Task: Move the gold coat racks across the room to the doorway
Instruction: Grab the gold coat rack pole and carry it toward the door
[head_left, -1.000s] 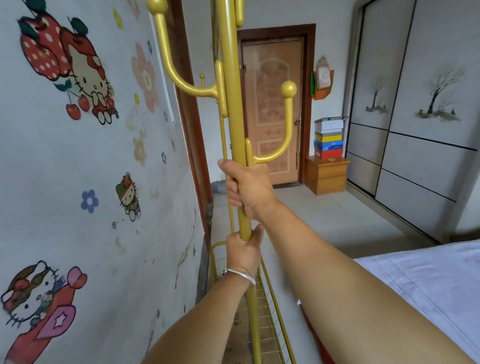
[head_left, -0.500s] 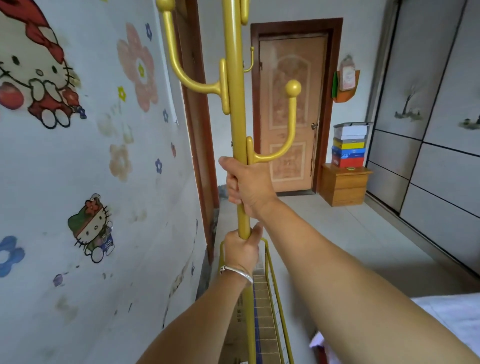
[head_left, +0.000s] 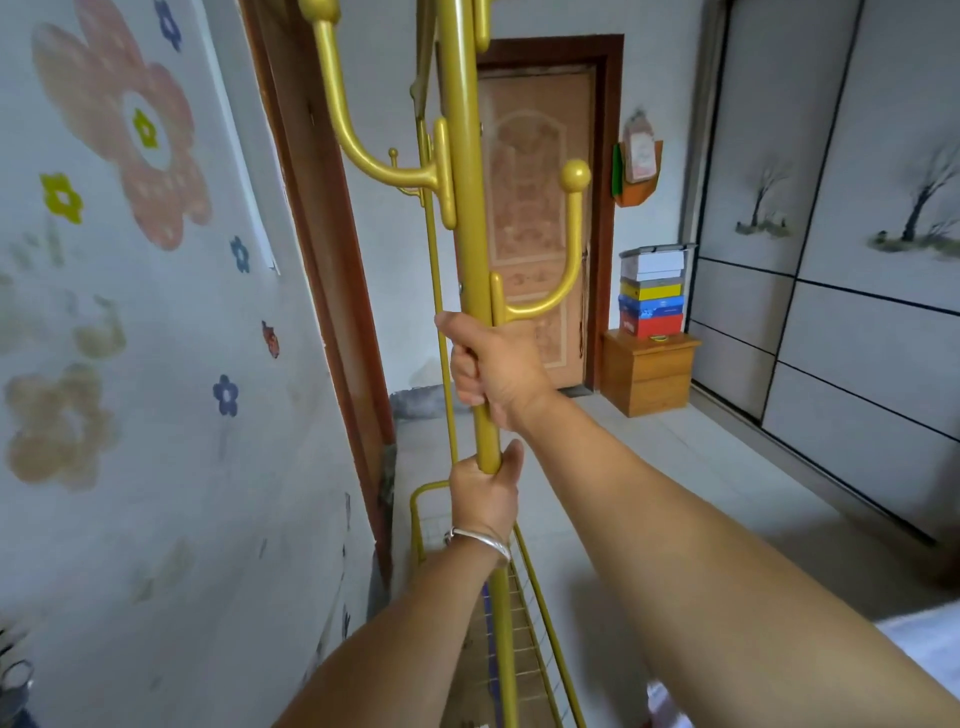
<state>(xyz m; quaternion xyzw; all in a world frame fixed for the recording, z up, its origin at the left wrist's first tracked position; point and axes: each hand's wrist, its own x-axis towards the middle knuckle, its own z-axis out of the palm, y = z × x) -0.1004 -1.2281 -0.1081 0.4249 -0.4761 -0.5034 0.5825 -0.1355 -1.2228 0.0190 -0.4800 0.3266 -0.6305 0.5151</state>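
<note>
R hand (head_left: 498, 371): clenched round pole of gold coat rack (head_left: 470, 249), just below the lower hook (head_left: 550, 260).
L hand (head_left: 485, 493): wrapped round same pole, directly under R hand; silver bangle (head_left: 480, 540) worn at wrist.
Rack: held upright betw. both arms, close to stickered wall (head_left: 130, 338) on left; wire base shelf (head_left: 524, 623) seen low down.
Beyond: closed wooden door (head_left: 540, 234) ahead, w/ stacked boxes (head_left: 652, 291) on a small cabinet (head_left: 649, 371) beside it.
</note>
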